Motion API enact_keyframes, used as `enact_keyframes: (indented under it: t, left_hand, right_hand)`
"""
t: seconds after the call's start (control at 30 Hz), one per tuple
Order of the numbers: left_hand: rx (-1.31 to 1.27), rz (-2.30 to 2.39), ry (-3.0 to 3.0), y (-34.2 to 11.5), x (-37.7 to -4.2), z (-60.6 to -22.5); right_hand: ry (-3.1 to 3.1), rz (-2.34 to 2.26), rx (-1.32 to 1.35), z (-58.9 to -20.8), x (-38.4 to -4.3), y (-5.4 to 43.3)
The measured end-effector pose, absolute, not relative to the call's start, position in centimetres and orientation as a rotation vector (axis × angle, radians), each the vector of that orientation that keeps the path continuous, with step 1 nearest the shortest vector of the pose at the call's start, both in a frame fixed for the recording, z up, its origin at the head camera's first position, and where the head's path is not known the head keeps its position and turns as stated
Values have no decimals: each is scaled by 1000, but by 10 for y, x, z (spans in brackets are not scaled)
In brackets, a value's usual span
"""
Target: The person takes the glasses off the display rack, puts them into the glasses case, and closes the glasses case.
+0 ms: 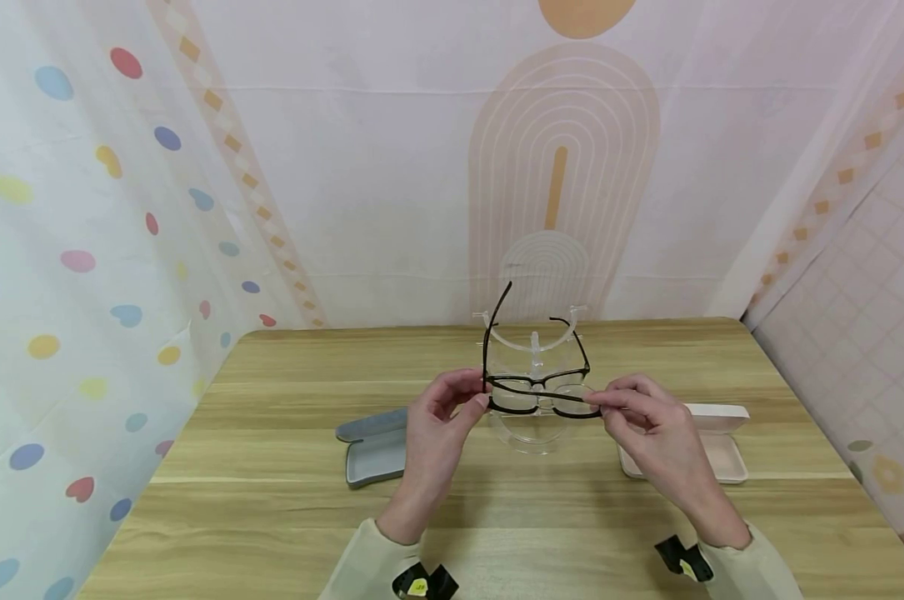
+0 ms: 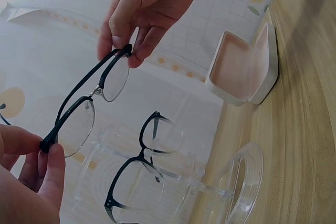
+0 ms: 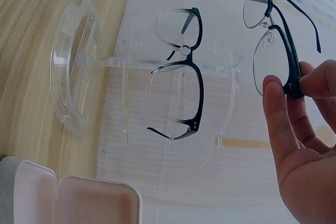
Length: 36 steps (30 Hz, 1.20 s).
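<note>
Both hands hold a pair of black-browed eyeglasses (image 1: 513,410) with thin-rimmed lenses, raised in front of a clear display stand (image 1: 536,354). My left hand (image 1: 438,429) pinches one hinge corner, where the temple sticks out away from the lenses. At the other corner, my right hand (image 1: 657,437) grips the hinge between thumb and fingers; that side's temple lies folded across the frame. A second pair of black-framed eyeglasses (image 3: 199,87) rests on the stand, apart from the held pair in the right wrist view.
An opened grey glasses case (image 1: 377,460) lies on the wooden table (image 1: 272,533) at the left, partly behind my left hand. To the right, an opened cream case (image 1: 725,457) with a pink lining sits behind my right hand. A patterned curtain (image 1: 362,183) hangs behind the table.
</note>
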State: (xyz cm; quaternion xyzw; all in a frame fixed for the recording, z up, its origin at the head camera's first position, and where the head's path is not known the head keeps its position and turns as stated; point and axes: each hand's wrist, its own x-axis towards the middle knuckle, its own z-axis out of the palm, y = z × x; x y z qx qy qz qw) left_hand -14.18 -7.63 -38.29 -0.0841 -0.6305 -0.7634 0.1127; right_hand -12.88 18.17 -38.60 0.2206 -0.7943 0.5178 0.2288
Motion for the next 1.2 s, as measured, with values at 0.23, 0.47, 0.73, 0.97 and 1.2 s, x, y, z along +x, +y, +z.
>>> enact_keyframes:
  t: [0.23,0.47,0.73,0.97,1.2]
  left_hand:
    - [-248,-2243,-1850,-77,-141,-383]
    - [-257,-2236,-1851,-78,-140,-383]
    - [-264,-2160,-1907,-80,-139,-385]
    - [-271,-2124,-1937,-81,-139,-386]
    - [-267,-2098,-1959,-81,-139,-386]
  right_hand:
    - [-2192,1387,624,-385,-128,180]
    - [-2193,1383,631,-386,-128,180]
    - [-2207,1375,606,-385,-129,180]
    - [-2195,1380,616,-383,-129,177]
    - [-2191,1374,634,-384,-129,177]
